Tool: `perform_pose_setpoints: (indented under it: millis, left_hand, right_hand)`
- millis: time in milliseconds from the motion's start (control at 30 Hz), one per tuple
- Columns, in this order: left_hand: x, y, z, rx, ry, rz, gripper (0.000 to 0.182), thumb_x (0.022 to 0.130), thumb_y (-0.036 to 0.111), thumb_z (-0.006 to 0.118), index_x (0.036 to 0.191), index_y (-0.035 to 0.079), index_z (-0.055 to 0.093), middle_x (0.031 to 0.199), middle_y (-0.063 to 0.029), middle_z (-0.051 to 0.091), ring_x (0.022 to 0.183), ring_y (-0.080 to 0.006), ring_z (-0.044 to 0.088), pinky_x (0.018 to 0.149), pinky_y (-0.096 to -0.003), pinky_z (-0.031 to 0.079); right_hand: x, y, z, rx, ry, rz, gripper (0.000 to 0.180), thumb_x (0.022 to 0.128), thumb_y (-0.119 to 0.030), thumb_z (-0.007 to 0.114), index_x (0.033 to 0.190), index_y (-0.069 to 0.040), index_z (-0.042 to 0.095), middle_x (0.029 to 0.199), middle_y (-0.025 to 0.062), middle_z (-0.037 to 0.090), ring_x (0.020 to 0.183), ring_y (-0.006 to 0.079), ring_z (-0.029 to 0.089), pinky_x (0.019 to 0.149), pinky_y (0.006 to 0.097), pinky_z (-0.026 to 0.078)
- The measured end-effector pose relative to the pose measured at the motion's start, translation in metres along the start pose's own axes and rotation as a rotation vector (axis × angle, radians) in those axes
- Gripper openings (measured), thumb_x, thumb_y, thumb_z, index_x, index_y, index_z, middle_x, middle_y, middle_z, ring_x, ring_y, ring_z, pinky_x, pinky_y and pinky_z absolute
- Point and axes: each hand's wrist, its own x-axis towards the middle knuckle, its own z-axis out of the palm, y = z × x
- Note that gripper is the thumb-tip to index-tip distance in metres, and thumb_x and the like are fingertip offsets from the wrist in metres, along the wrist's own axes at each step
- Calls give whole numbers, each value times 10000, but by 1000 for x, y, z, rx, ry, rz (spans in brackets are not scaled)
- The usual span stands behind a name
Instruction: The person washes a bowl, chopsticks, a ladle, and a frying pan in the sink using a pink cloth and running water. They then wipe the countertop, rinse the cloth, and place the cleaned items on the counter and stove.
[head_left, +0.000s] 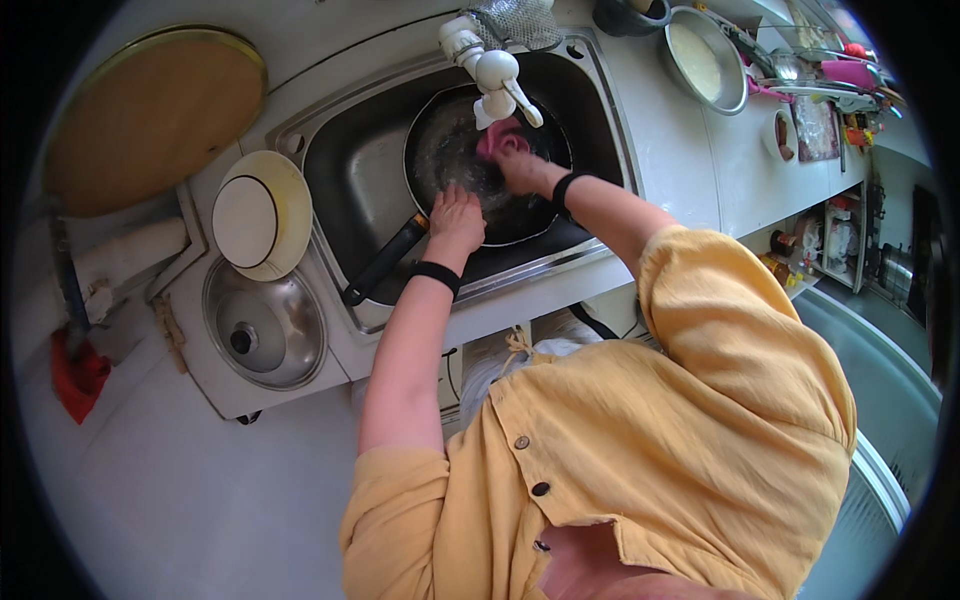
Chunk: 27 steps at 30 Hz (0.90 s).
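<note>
A dark frying pan lies in the stainless steel sink, its black handle angled toward the lower left. In my right hand is a pink cloth, pressed against the inside of the pan. My left hand rests at the pan's near edge beside the handle joint, fingers reaching over the inside; it has nothing visible in it. Above the pan hangs a white faucet, which hides part of the far rim. The pan's inner surface looks wet, with pale streaks.
Left of the sink stand a cream bowl and a metal lid with a black knob. A round wooden board leans behind them. On the right counter are a metal basin with pale contents and a white cup.
</note>
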Motion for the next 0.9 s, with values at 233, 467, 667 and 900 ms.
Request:
perform_pose_setpoints:
  millis: [233, 467, 667, 900]
  left_hand:
    - [32, 6, 26, 3, -238, -254, 479, 901, 218, 522, 1345, 39, 539, 1551, -198, 246, 1423, -364, 229, 1140, -486, 214]
    - [32, 7, 25, -19, -213, -265, 489, 853, 160, 558, 1328, 47, 547, 1529, -223, 265, 1410, -370, 269, 1127, -459, 259]
    - [32, 8, 31, 39, -273, -270, 441, 945, 216, 446, 1367, 122, 532, 1567, -195, 218, 1440, -361, 203, 1131, -488, 213]
    - [28, 6, 32, -55, -128, -264, 505, 842, 170, 577, 1343, 121, 534, 1523, -237, 282, 1399, -385, 287, 1114, -449, 279]
  right_hand:
    - [15, -13, -6, -192, 81, -390, 565, 781, -98, 582, 1336, -154, 488, 1363, 146, 488, 1235, 376, 495, 996, 474, 425]
    - [0, 6, 3, -269, -40, -172, 616, 703, -34, 607, 1310, -65, 506, 1296, 212, 477, 1238, 403, 446, 1050, 429, 389]
    - [32, -12, -4, -79, 279, -337, 458, 761, -52, 570, 1219, -53, 566, 1282, 206, 509, 1228, 398, 457, 1011, 445, 417]
    - [-15, 10, 11, -334, -109, -54, 421, 739, -172, 610, 1135, -38, 655, 1224, 193, 572, 1157, 397, 508, 949, 445, 450]
